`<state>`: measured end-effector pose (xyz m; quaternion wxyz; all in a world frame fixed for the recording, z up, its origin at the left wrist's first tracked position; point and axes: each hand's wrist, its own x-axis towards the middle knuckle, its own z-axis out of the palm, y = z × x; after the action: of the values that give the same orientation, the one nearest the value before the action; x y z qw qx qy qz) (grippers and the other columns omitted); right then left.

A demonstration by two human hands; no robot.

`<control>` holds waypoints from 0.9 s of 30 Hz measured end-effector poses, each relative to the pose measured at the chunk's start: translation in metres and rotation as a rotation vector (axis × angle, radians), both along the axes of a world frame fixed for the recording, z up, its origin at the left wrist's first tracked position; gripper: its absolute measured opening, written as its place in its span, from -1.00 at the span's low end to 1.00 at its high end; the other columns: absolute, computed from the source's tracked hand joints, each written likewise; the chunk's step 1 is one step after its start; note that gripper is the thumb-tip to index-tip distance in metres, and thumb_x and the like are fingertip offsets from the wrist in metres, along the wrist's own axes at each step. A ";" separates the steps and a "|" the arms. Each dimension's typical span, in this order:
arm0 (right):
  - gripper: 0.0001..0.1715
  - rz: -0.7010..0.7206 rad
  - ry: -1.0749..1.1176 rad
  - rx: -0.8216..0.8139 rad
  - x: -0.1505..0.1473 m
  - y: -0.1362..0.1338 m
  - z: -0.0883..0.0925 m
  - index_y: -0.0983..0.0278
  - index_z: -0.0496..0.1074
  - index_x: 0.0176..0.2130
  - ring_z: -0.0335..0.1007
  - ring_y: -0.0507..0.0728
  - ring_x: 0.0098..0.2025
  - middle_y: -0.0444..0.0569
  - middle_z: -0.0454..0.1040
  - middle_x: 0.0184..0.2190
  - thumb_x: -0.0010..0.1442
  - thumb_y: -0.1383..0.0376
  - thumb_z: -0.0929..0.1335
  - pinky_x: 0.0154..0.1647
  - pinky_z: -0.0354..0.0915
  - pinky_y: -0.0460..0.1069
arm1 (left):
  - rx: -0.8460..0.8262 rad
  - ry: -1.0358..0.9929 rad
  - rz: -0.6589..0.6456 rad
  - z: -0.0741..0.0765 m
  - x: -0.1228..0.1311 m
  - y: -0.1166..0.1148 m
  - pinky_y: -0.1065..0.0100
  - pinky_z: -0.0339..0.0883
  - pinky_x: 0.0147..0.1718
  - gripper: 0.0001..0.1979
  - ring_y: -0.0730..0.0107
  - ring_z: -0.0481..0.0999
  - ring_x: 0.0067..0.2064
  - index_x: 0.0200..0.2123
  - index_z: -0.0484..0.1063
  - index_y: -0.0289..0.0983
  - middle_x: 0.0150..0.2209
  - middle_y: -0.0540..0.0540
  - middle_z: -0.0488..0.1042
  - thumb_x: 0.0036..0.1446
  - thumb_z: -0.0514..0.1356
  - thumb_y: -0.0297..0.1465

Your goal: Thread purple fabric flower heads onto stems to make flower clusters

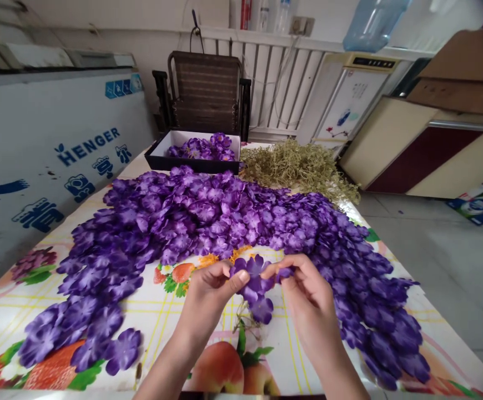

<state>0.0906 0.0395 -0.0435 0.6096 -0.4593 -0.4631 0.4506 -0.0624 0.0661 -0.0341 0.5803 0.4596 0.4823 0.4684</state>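
Observation:
Between finger and thumb, my left hand (212, 291) pinches a purple artificial flower (255, 280) above the front middle of the table. My right hand (308, 300) pinches a small purple petal piece (283, 273) just to the right of that flower. Below the flower hangs another purple bloom (261, 309), with thin greenish stems (245, 325) under it. A wide heap of loose purple petal pieces (208, 205) curves around both hands, from the left front to the right front. Small orange bits (208, 260) lie just beyond my fingers.
At the back, a black box with a white inside (162, 158) holds several finished-looking purple flowers (208, 147). Beside it lies a tangle of dry green stems (295, 164). A folding chair (207, 83) stands behind the table, a white chest (58, 139) at left.

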 end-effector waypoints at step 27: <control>-0.93 0.369 0.169 -0.128 0.024 0.005 0.001 0.19 0.39 -0.30 0.44 0.04 -0.34 -0.12 0.58 -0.37 0.25 0.25 0.36 -0.26 0.30 -0.07 | -0.199 -0.345 0.012 -0.004 0.013 -0.001 0.52 0.26 -0.39 -0.79 0.55 0.36 -0.47 -0.58 0.50 -0.34 -0.57 0.03 0.45 -0.08 0.39 -0.34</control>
<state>0.1144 0.0441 -0.0422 0.5231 -0.3651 -0.4570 0.6199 -0.0498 0.0650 -0.0381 0.6942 0.3101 0.4222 0.4936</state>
